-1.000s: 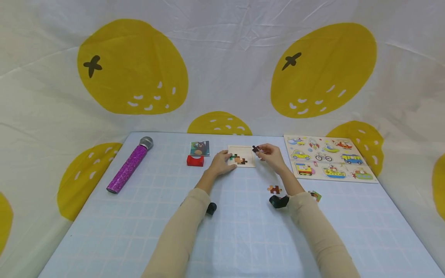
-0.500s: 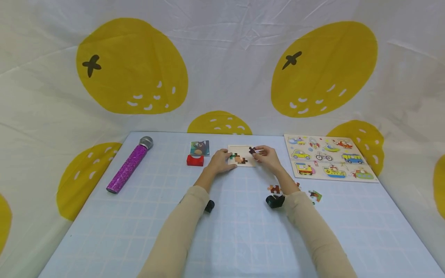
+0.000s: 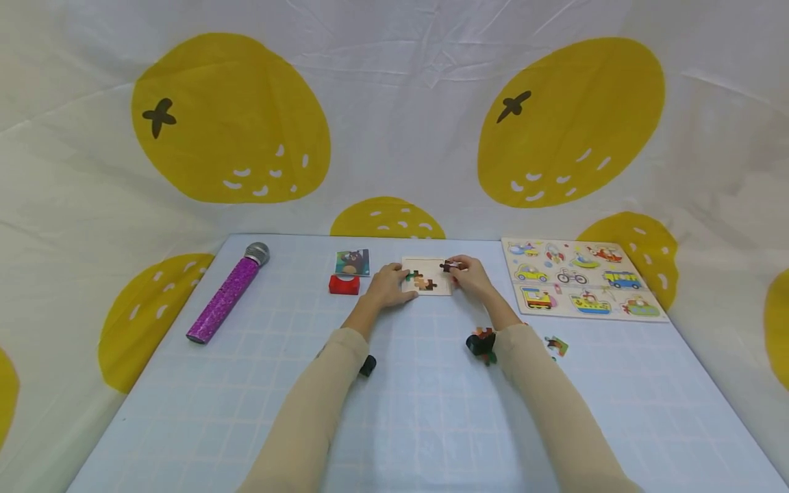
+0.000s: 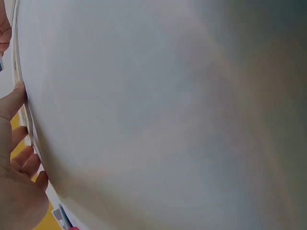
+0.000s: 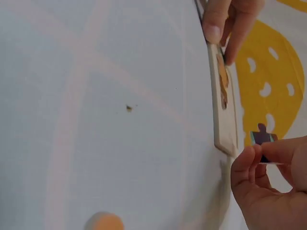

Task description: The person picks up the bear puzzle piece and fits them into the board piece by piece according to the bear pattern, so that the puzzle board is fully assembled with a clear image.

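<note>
Tabletop: A pale blue table point(image 3: 419, 424) with a faint pinkish grid fills the foreground.
Backdrop: White, creased cloth point(image 3: 401, 116) printed with large yellow fruit shapes rises behind and at both sides.
Far left: A glittery purple microphone point(image 3: 227, 296) lies slantwise, its silver head toward the backdrop.
Left of centre: A picture card point(image 3: 353, 262) showing a dark animal sits just behind a red object point(image 3: 344, 285).
Right: A wooden vehicle board point(image 3: 582, 279) lies flat near the back edge.
In the way: The right sleeve point(image 3: 542, 394) and a dark device point(image 3: 477, 344) at its cuff partly cover loose puzzle pieces point(image 3: 557, 346).
Left hand: The person's left hand point(image 3: 388, 286) holds the left side of the puzzle tray point(image 3: 425, 263), thumb at its near edge.
Right hand: The right hand point(image 3: 471, 275) pinches a dark puzzle piece point(image 5: 262, 138) between thumb and fingers.
Tray: Flat at the table's centre-back, it carries a cluster of joined pieces point(image 3: 425, 282) toward its near left.
Dark piece: Held by the tray's far right corner and raised above it, it points one knob leftward, away from the fingertips; its long axis runs roughly left to right, though fingers hide one end.
</note>
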Motion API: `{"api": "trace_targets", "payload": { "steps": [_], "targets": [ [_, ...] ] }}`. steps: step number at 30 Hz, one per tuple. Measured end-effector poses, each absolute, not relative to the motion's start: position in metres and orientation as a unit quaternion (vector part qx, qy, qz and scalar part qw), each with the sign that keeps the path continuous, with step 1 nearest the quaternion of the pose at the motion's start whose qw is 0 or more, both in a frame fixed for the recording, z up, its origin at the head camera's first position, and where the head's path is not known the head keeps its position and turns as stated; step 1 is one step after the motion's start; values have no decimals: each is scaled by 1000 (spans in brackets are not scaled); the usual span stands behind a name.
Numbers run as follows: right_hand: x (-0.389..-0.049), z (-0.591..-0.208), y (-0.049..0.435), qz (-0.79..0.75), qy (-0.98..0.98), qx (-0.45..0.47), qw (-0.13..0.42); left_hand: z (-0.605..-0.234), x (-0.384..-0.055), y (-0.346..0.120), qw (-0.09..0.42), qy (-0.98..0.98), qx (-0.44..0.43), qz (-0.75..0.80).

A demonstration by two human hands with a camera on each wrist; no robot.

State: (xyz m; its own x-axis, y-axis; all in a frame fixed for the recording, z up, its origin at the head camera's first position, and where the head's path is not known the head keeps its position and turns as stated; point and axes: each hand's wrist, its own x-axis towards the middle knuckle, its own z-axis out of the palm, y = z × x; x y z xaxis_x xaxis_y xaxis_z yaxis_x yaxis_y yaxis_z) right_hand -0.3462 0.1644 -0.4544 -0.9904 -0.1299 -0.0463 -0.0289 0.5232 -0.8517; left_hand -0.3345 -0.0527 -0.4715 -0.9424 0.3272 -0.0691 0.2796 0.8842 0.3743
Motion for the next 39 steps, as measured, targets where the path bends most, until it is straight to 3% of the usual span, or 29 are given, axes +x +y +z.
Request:
{"api": "trace_targets", "payload": {
  "steps": [15,30,39],
  "targets": [
    [-362,-451,149,-390,916,-88,20,-466,-339,-49,98,970,154,159],
    [-368,-454,144,-262,952,-136,78,-463,-344,-49,114,971,151,147],
    [-366,-458,142,-199,964,-154,81,-462,-340,-49,113,971,148,149]
  ]
}}
